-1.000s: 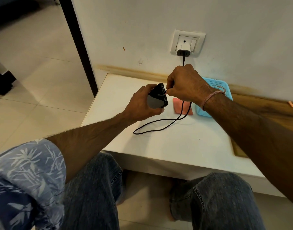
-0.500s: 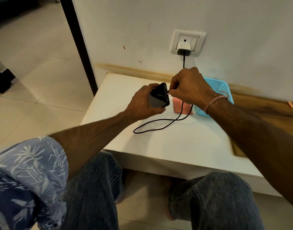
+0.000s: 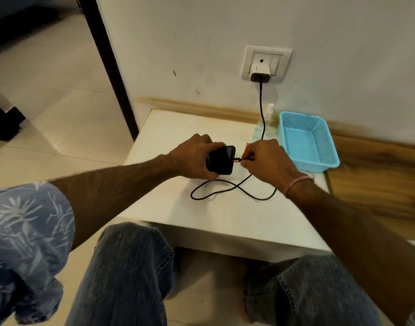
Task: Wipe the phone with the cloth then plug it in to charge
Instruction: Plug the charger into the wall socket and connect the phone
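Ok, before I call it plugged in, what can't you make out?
Head view, the only one:
1. Whether the connector is seated in the phone: too small, and the right hand crowds it.
2. The cloth: only a pink corner shows past the right hand.
3. The socket switch, on or off: too small.

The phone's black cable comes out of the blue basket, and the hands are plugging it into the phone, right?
Not quite. In the head view the black cable runs down from the white charger in the wall socket, not from the blue basket. The left hand does hold the phone while the right hand pinches the plug at its edge.
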The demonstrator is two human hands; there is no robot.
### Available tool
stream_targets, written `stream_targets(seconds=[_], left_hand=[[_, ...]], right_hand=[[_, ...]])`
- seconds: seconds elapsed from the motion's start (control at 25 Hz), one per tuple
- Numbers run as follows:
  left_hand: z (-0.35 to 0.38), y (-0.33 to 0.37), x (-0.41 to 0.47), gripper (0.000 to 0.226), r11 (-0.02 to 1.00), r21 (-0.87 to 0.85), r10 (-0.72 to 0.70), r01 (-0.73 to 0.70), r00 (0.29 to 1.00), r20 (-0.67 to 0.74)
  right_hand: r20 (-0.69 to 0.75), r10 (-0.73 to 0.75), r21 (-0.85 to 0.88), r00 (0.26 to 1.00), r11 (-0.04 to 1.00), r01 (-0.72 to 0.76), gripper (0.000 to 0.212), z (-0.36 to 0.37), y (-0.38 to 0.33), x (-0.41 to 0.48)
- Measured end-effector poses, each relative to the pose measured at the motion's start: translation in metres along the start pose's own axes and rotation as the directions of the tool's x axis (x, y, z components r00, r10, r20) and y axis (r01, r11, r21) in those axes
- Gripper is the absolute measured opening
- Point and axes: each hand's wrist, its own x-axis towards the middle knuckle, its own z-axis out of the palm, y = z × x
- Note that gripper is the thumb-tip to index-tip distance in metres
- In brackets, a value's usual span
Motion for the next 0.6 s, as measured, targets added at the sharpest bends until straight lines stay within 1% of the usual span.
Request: stream_targets(seconds=[0.08, 0.12, 0.16, 0.24, 0.32, 0.4, 0.44, 0.52, 0.6], left_hand=[[-0.002, -0.007, 0.006, 0.078, 0.996, 0.089, 0.002, -0.01, 0.996, 0.092], [-0.002, -0.011, 0.011, 0.075, 0.993, 0.119, -0.003, -0.011, 0.993, 0.118], [-0.002, -0.014, 0.015, 0.073, 0.99, 0.141, -0.014, -0.006, 0.991, 0.137], [-0.001, -0.022, 0.027, 0.067, 0.984, 0.177, -0.045, 0.015, 0.985, 0.164], [0.001, -0.031, 0.037, 0.065, 0.976, 0.215, -0.061, 0.02, 0.981, 0.184], [0.004, -0.044, 0.045, 0.065, 0.972, 0.232, -0.075, 0.031, 0.98, 0.184], [0.005, -0.053, 0.049, 0.067, 0.976, 0.214, -0.085, 0.046, 0.981, 0.173], [0.005, -0.076, 0.053, 0.077, 0.984, 0.144, -0.121, 0.1, 0.982, 0.146], [0.002, -0.103, 0.053, 0.094, 0.98, 0.094, -0.185, 0.174, 0.976, 0.118]], right_hand=[[0.091, -0.06, -0.038, 0.994, 0.997, 0.064, 0.05, 0.022, -0.003, 0.01], [0.133, -0.093, -0.041, 0.987, 0.994, 0.099, 0.061, 0.031, -0.007, 0.018], [0.165, -0.117, -0.037, 0.979, 0.991, 0.125, 0.065, 0.04, -0.01, 0.027], [0.218, -0.124, -0.043, 0.968, 0.99, 0.136, 0.066, 0.055, -0.016, 0.047], [0.241, -0.11, -0.026, 0.964, 0.992, 0.12, 0.065, 0.069, -0.017, 0.066], [0.23, -0.115, 0.036, 0.966, 0.993, 0.11, 0.061, 0.077, -0.014, 0.081], [0.212, -0.119, 0.081, 0.97, 0.991, 0.104, 0.058, 0.08, -0.011, 0.09], [0.173, -0.115, 0.162, 0.978, 0.983, 0.087, 0.056, 0.084, -0.005, 0.107], [0.138, -0.106, 0.193, 0.985, 0.978, 0.078, 0.064, 0.087, 0.002, 0.126]])
